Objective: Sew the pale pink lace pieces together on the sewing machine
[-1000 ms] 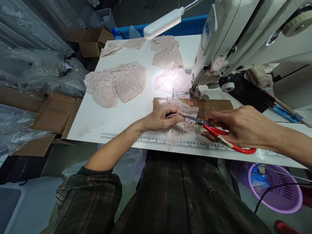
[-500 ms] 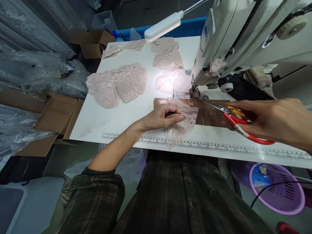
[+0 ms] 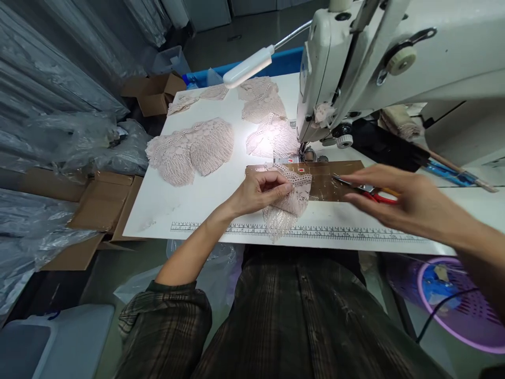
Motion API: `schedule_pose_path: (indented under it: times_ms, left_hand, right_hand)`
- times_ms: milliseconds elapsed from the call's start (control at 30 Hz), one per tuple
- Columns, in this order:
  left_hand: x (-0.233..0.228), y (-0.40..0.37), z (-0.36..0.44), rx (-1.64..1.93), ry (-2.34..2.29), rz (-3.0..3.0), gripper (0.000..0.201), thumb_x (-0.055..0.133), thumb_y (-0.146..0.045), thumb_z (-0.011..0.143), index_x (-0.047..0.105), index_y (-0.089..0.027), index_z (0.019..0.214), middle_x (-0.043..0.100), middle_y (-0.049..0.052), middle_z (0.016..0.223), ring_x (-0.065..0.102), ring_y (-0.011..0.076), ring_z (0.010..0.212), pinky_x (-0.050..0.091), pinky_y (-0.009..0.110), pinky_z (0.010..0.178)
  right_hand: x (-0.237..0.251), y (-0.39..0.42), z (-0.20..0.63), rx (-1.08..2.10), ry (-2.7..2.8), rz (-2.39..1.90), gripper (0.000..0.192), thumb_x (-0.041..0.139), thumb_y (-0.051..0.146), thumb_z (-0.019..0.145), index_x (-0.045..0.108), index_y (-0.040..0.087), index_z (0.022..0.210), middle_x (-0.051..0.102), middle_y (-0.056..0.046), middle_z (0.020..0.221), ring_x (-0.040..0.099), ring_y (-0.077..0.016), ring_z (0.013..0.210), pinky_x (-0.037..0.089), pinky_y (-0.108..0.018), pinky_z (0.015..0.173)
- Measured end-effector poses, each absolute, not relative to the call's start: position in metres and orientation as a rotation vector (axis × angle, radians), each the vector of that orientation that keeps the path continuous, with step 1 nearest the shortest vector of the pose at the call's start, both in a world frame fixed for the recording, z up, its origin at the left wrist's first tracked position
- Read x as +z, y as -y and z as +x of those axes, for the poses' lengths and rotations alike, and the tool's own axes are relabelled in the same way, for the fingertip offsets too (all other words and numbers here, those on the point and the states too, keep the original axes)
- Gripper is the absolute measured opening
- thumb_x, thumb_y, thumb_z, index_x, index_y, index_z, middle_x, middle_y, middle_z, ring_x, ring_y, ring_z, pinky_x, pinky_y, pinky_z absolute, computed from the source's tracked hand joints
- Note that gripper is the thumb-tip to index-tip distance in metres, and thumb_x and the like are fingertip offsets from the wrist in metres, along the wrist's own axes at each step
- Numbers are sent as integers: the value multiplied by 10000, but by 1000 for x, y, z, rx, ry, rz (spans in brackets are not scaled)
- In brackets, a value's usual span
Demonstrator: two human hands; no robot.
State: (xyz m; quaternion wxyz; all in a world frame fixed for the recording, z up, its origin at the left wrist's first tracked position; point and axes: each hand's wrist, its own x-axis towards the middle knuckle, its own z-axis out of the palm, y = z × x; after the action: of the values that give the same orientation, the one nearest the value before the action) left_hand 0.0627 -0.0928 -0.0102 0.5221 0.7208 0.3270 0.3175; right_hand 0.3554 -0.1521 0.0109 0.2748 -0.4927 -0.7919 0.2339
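Note:
My left hand (image 3: 260, 190) pinches the top edge of a pale pink lace piece (image 3: 290, 208) that lies at the front of the white table (image 3: 205, 200), partly over a brown taped patch (image 3: 329, 181). My right hand (image 3: 398, 202) hovers to the right with its fingers stretched out and apart. The red-handled scissors (image 3: 369, 190) lie on the table between the spread fingers, blades pointing left toward the lace; the hand's grip on them looks released.
A white sewing machine (image 3: 374, 68) stands at the right rear with its lamp (image 3: 246, 67) lit. More lace pieces (image 3: 193, 150) lie across the table. A printed ruler (image 3: 315, 232) runs along the front edge. Cardboard boxes (image 3: 102, 202) sit at left, a purple basket (image 3: 465, 300) lower right.
My right hand drew the scissors away from the lace to the right, then lowered them to the table and spread its fingers. My left hand stayed on the lace.

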Motion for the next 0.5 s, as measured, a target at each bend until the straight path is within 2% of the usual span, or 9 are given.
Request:
schedule_pose_path:
  times_ms: [33,100,167,233,267,333,400,500]
  left_hand:
    - [-9,94,63,785,-805,1784,231,722,-380,890,743,-159,824,701,39,794,619,111,722,521,244,677]
    - [-5,98,63,850,-832,1888,192,724,-348,899,760,-177,821,732,54,835,654,134,794,542,269,740]
    - [-3,105,61,949,-820,1963,148,737,-310,899,769,-191,817,744,50,839,670,140,806,555,281,758]
    - [-2,114,56,1029,-772,2031,92,749,-272,895,780,-205,841,749,42,845,679,131,784,568,277,745]
    - [-2,119,53,1034,-735,2067,71,750,-257,896,786,-210,858,755,45,861,688,129,784,576,275,743]
    - [0,127,44,941,-616,2140,65,749,-253,900,796,-213,881,769,61,905,714,138,810,594,281,756]
    - [3,131,34,793,-484,2185,96,749,-277,903,801,-197,886,781,91,955,739,157,849,609,288,769]
    - [5,120,25,754,-443,2265,126,731,-265,917,795,-160,944,785,132,1030,761,184,912,626,304,795]
  right_hand:
    - [9,148,336,738,2086,-1256,434,681,553,880,715,318,1244,742,-67,1088,689,-261,911,563,-434,779]
    - [4,140,300,930,1980,-1198,505,734,579,824,726,280,1232,748,-63,1003,681,-242,832,553,-403,737]
    - [-1,136,275,1038,1977,-1183,380,684,559,869,778,229,1034,710,-28,762,624,-186,663,498,-333,632]
    - [-6,138,264,1049,2002,-1190,328,604,487,937,779,211,903,672,-6,656,583,-152,588,447,-293,584]
    - [-8,142,263,1030,2034,-1180,324,575,454,960,781,211,902,680,-5,659,588,-147,583,442,-287,582]
    - [-10,152,271,994,2163,-1081,297,579,428,971,786,220,1016,742,-29,792,660,-166,675,486,-297,641]
    - [-10,162,285,977,2325,-926,310,612,428,964,765,223,1140,767,-72,1024,720,-199,858,543,-320,761]
    - [-12,166,305,882,2402,-891,324,596,395,986,738,200,1203,720,-109,1229,707,-219,1061,552,-344,927]
